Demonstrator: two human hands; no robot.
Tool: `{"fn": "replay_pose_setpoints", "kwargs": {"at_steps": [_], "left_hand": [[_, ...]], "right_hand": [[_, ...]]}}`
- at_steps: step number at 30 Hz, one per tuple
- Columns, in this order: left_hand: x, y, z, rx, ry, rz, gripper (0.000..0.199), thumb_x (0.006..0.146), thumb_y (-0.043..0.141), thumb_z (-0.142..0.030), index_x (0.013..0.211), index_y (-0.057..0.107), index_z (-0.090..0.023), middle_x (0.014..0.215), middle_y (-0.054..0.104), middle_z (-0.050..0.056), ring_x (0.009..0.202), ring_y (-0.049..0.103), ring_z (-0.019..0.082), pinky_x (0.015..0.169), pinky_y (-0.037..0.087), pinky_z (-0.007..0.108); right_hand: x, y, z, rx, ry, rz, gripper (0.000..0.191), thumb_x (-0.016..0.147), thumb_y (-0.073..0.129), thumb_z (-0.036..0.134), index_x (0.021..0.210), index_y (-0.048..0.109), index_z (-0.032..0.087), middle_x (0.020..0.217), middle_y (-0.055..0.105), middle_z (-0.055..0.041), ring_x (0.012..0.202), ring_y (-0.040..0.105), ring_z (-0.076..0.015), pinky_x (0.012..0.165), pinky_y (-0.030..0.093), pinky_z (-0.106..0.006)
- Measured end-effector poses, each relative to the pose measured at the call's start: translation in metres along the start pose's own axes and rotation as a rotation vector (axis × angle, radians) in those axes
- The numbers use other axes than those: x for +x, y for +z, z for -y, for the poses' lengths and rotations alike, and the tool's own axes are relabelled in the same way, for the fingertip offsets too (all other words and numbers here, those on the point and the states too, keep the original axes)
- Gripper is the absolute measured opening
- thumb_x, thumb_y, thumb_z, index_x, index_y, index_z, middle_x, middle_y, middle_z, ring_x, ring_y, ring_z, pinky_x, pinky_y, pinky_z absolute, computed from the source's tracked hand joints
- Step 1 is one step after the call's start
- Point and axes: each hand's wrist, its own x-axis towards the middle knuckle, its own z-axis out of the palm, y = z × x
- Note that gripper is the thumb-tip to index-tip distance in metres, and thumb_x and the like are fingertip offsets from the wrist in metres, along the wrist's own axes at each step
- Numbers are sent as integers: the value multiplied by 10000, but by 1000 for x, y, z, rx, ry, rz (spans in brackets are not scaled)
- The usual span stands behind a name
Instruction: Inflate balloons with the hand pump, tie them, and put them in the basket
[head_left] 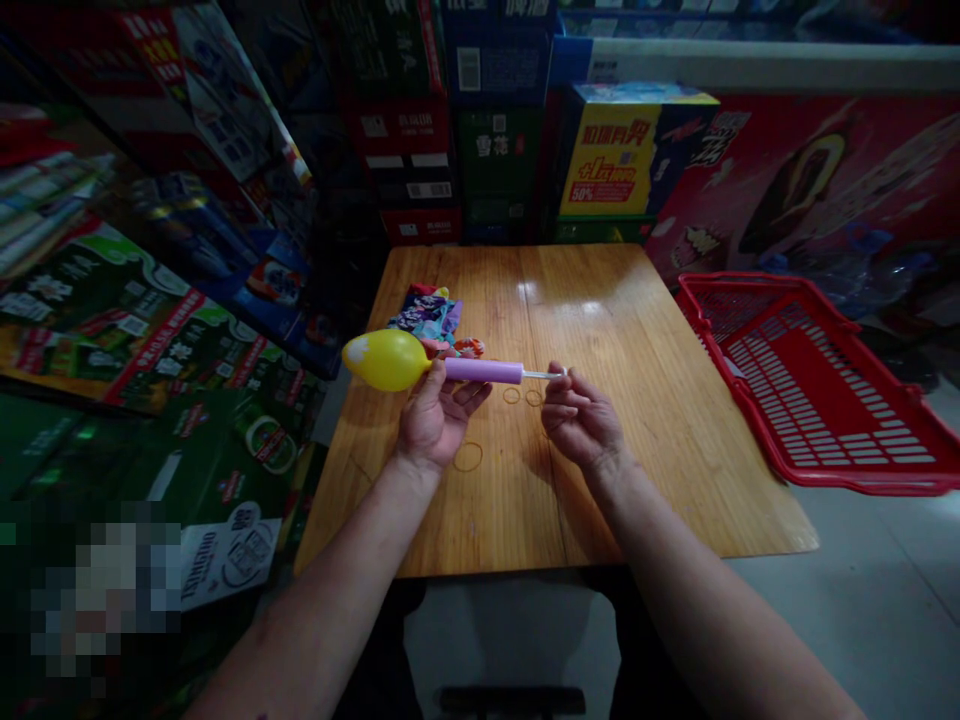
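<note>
A small lilac plastic hand pump (484, 371) with a tube-shaped barrel is held in the air above the middle of a light wooden table (637, 420). Its long axis runs almost level from left to right across the view. The nozzle end points left, where a partly filled yellow rubber balloon (386, 359) with a pale patch sits on it, so balloon and pump form one straight line. The thin white plunger rod (541, 374) sticks out of the barrel's right end and points right.

The left hand (435, 415) is palm up under the joint of balloon and pump, its fingers curled loosely around the barrel's left end and the balloon's neck. The right hand (581, 415) is closed in a pinch, thumb and forefinger gripping the tip of the plunger rod, the other fingers folded in.

Just behind the pump, a small heap of coloured packets (427, 312) lies on the table near its left edge. A red plastic shopping basket (817, 390) lies right of the table, tilted, close to the table's right edge. Stacked printed cartons (630, 160) stand behind and to the left.
</note>
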Motion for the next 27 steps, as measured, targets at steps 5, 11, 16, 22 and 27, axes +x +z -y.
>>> {"fn": "replay_pose_setpoints", "kwargs": {"at_steps": [5, 11, 16, 22, 27], "left_hand": [[-4, 0, -3, -2, 6, 11, 344, 888, 691, -437, 1188, 643, -276, 1291, 668, 69, 1074, 681, 261, 903, 566, 469], [-13, 4, 20, -17, -43, -6, 311, 867, 719, -433, 1128, 664, -273, 1277, 675, 55, 1085, 682, 267, 952, 543, 483], [-1, -1, 6, -7, -34, -9, 331, 852, 735, -432, 1122, 668, -254, 1217, 701, 73, 1104, 679, 269, 943, 556, 456], [-6, 3, -1, 1, 43, -1, 320, 873, 712, -427, 1145, 658, -267, 1229, 698, 61, 1098, 682, 263, 936, 557, 459], [-11, 5, 18, -2, -31, -27, 294, 861, 729, -409, 1106, 671, -258, 1249, 691, 63, 1093, 683, 280, 950, 547, 489]], "right_hand": [[-1, 2, -4, -32, -23, 52, 173, 968, 493, 71, 988, 634, 169, 701, 655, 56, 421, 432, 7, 454, 396, -97], [4, -1, -28, 20, 67, 1, 148, 990, 492, 119, 1002, 636, 150, 740, 682, 17, 442, 450, -4, 460, 413, -104], [-1, 2, -5, -67, 40, -2, 174, 983, 479, 99, 993, 644, 153, 714, 671, 34, 404, 402, 1, 433, 388, -104], [0, -1, 1, -59, -25, 89, 197, 979, 463, 75, 1006, 634, 168, 705, 660, 58, 391, 397, 12, 441, 390, -99], [6, -2, -23, -25, 56, 68, 174, 994, 452, 105, 1014, 622, 139, 711, 660, 34, 391, 400, 4, 427, 389, -111]]}}
